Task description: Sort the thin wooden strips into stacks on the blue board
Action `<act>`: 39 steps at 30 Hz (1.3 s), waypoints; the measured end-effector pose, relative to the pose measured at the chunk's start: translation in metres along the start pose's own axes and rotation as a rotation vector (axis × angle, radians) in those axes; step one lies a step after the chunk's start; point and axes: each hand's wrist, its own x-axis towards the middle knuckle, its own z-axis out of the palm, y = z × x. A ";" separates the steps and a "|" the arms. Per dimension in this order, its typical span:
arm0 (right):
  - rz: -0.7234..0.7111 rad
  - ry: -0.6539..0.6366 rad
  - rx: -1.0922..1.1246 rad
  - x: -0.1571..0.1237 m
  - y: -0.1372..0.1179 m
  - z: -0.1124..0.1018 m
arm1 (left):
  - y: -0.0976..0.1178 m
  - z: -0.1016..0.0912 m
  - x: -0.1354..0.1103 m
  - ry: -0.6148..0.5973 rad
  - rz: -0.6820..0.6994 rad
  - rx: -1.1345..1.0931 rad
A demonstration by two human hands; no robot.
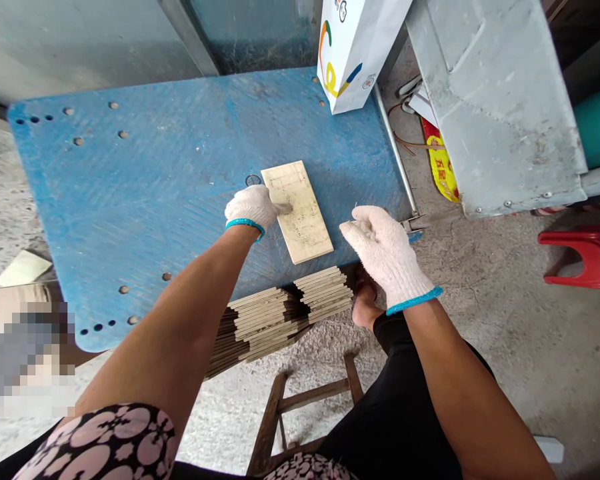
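A cream rectangular panel (305, 223) with dark specks lies flat on the blue table (180, 153); its near edge looks doubled, as if two thin sheets are stacked. My left hand (253, 205), in a white knitted glove with a blue cuff, rests at the panel's left edge. One outstretched finger touches its surface, while the other fingers are largely hidden. To the right of the panel, apart from it, my gloved right hand (380, 250) is raised with thumb and fingers drawn together. A tiny thin strand shows near its fingertips, but what they hold is unclear.
Below the table's near edge sit stacked thin cream panels (325, 293). A white paper bag (353, 60) stands at the back right corner. Beyond the metal rail (395, 150) is a grey metal sheet (500, 100). A wooden stool (315, 397) and a red stool (575, 257) stand on the floor.
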 end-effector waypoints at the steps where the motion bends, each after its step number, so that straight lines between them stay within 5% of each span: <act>1: -0.003 0.004 0.002 0.001 0.000 0.000 | -0.001 -0.001 -0.002 0.001 0.013 -0.015; 6: -0.043 0.016 0.022 0.001 -0.002 -0.002 | -0.010 -0.004 -0.041 -0.036 0.024 -0.133; 10: -0.067 0.003 0.021 -0.002 -0.008 -0.007 | -0.020 0.015 -0.115 0.011 0.174 -0.188; 13: -0.102 0.007 0.011 -0.005 -0.010 -0.012 | -0.024 0.056 -0.186 0.235 0.225 -0.167; 18: -0.143 0.037 0.009 -0.009 -0.009 -0.019 | -0.025 0.142 -0.271 0.179 0.523 0.067; 23: -0.159 0.037 0.051 -0.015 -0.007 -0.022 | -0.023 0.176 -0.274 0.162 0.536 0.154; 39: -0.189 0.032 0.059 -0.015 -0.004 -0.029 | -0.019 0.174 -0.262 0.118 0.496 0.215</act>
